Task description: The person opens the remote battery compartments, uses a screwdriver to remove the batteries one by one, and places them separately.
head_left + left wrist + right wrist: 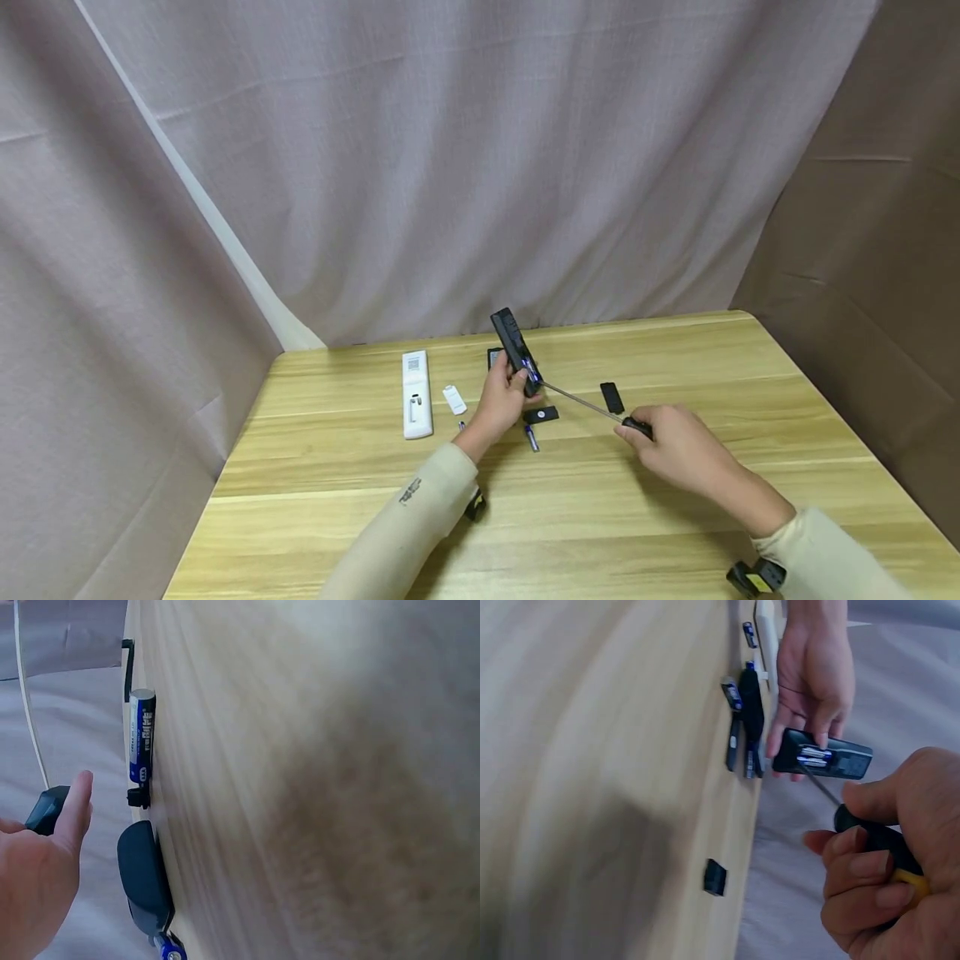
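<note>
Above the table, my left hand [501,402] grips a black remote control [510,337] with its battery compartment uncovered. In the right wrist view the thumb lies by the batteries [815,756] in that compartment. My right hand [678,446] holds a screwdriver [637,427] by its black and yellow handle. Its thin metal shaft points left, and the tip meets the remote at the battery end; exact contact is too small to tell. The left wrist view shows the right hand [41,881] with the screwdriver handle [49,810], while the left hand is out of that view.
Left on the wooden table lie a white remote [417,408] and white battery cover [454,400]. A loose battery [532,438] and black cover [542,414] lie near the left hand; another black cover [612,398] is farther right. Behind the left hand, a dark object [492,357] is mostly hidden.
</note>
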`<state>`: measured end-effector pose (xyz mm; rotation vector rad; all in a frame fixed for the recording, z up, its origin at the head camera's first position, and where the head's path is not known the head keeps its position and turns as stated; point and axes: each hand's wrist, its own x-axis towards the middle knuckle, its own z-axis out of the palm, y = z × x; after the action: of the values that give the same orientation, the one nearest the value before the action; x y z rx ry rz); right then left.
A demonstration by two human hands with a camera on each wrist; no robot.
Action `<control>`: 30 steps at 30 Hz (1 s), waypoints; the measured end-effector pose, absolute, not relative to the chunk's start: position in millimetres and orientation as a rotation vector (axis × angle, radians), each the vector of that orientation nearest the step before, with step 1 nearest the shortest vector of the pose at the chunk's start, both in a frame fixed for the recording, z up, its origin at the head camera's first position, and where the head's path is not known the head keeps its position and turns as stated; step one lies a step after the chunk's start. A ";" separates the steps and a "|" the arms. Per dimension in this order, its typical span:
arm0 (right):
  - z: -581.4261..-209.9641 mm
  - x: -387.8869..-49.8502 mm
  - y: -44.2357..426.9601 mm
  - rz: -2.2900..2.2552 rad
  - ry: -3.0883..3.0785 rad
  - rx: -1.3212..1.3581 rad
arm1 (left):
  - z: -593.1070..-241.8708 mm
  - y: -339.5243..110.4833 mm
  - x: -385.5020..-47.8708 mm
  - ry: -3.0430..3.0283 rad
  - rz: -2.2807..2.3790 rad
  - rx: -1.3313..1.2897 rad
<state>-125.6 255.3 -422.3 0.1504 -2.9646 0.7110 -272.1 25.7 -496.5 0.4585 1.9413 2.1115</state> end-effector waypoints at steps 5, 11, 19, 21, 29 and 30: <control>-434.6 -117.7 255.1 0.786 -2.943 0.100 | -493.6 27.1 -270.5 1.778 2.193 0.324; -445.8 -112.2 252.9 0.825 -2.884 0.079 | -492.1 23.6 -270.9 1.547 2.288 0.226; -459.1 -106.8 250.7 0.869 -2.851 0.092 | -495.9 15.7 -270.0 1.487 2.253 0.209; -461.9 -106.1 249.5 0.879 -2.825 0.107 | -496.4 14.8 -270.4 1.474 2.259 0.214; -463.7 -104.5 247.8 0.883 -2.769 0.098 | -500.4 14.9 -270.5 1.464 2.258 0.216; -462.7 -105.3 248.5 0.882 -2.763 0.096 | -501.2 15.8 -270.4 1.463 2.253 0.221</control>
<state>-105.3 248.5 -462.7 0.0963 -2.7628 0.8818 -270.4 15.8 -501.2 0.2205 1.4630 2.2531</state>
